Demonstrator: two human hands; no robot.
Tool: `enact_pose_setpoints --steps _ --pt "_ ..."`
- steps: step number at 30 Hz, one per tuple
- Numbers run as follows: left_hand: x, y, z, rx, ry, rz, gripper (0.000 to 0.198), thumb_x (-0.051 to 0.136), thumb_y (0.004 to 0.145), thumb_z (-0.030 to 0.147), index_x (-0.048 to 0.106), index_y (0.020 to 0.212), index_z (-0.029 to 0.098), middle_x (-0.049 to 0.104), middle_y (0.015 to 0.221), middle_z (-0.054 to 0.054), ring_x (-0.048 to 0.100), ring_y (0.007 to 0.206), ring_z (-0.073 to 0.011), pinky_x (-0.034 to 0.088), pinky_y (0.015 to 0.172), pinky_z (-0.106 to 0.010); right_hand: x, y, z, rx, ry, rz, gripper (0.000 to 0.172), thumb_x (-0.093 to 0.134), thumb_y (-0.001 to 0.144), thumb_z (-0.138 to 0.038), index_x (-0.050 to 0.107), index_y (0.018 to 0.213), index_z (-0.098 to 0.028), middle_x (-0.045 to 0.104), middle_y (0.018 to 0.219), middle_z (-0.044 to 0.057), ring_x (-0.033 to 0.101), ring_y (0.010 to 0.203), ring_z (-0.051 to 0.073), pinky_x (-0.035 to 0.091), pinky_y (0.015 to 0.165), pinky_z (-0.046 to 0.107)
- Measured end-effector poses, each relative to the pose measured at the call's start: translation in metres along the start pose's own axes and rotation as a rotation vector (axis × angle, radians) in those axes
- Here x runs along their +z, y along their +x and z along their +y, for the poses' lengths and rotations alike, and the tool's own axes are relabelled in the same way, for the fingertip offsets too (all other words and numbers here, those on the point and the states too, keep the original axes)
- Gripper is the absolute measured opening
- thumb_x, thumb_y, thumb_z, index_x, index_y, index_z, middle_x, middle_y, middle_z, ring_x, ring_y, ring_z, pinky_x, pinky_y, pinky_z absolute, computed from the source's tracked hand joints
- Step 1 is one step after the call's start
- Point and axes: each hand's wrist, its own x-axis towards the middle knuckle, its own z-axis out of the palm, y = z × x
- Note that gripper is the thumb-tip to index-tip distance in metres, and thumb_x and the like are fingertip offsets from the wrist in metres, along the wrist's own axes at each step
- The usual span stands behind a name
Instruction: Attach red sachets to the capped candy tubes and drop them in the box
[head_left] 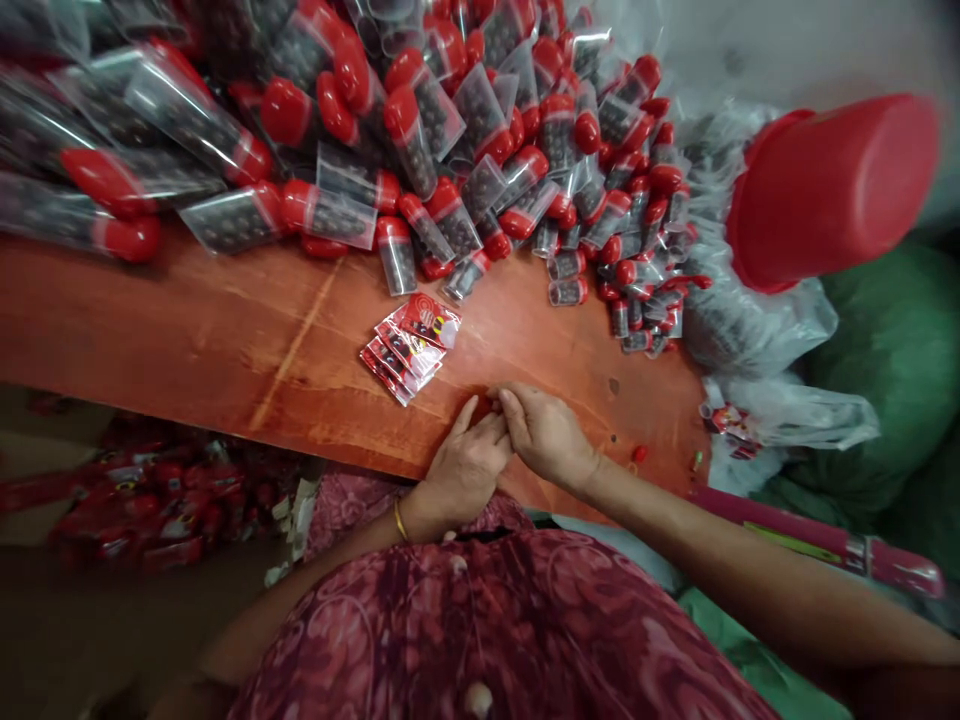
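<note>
My left hand (466, 468), with a yellow bangle on the wrist, meets my right hand (551, 432) over the front edge of the wooden table. The fingertips of both come together in a pinch. One left finger points away from the others. Whatever sits between the fingertips, if anything, is too small or hidden to make out. Just beyond my left hand lies a small fanned stack of shiny red printed packets (409, 345). Behind it spreads a large heap of clear tubes with red caps (442, 215), filled with dark little balls.
An upturned red bucket (832, 190) rests on clear plastic bags (712, 250) at the right. Near the right table edge are a tiny red piece (639, 453) and a small green-tipped piece (697, 461). Many red packets (157, 500) fill a box below left. Green sacks (892, 370) stand right.
</note>
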Motion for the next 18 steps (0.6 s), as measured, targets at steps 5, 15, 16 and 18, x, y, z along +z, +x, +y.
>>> enact_pose_setpoints --steps 5,15,16,18 --pt "-0.004 0.004 0.003 -0.034 -0.081 0.04 0.033 0.039 0.088 0.011 0.056 0.115 0.018 0.058 0.127 -0.009 0.049 0.121 -0.017 0.021 0.113 -0.045 0.0 -0.001 0.008 0.122 0.513 -0.026 0.067 0.022 0.08 -0.072 0.064 0.092 -0.021 0.068 0.088 0.008 0.062 0.08 0.021 0.048 0.064 0.031" --pt "-0.013 0.012 0.002 -0.132 -0.147 0.129 0.017 0.049 0.083 0.014 0.058 0.069 0.017 0.07 0.083 -0.004 0.062 0.081 -0.0161 0.039 0.098 -0.042 0.032 -0.027 0.048 -0.038 0.883 0.152 0.031 0.064 0.07 -0.045 0.062 0.092 -0.024 0.068 0.099 0.003 0.06 0.095 0.021 0.048 0.084 0.037" --pt "-0.013 0.012 0.003 -0.14 -0.159 0.133 0.017 0.05 0.083 0.015 0.058 0.068 0.017 0.069 0.079 -0.003 0.062 0.078 -0.0161 0.04 0.096 -0.042 0.034 -0.025 0.047 -0.072 0.889 0.15 0.031 0.063 0.071 -0.046 0.061 0.093 -0.024 0.067 0.102 0.003 0.06 0.098 0.021 0.047 0.087 0.037" --pt "-0.013 0.014 0.004 -0.167 -0.223 0.147 0.017 0.051 0.081 0.017 0.06 0.067 0.018 0.069 0.08 -0.003 0.061 0.08 -0.017 0.041 0.095 -0.042 0.036 -0.021 0.045 -0.106 0.942 0.144 0.034 0.063 0.071 -0.048 0.06 0.095 -0.023 0.066 0.103 0.003 0.06 0.096 0.02 0.047 0.087 0.036"
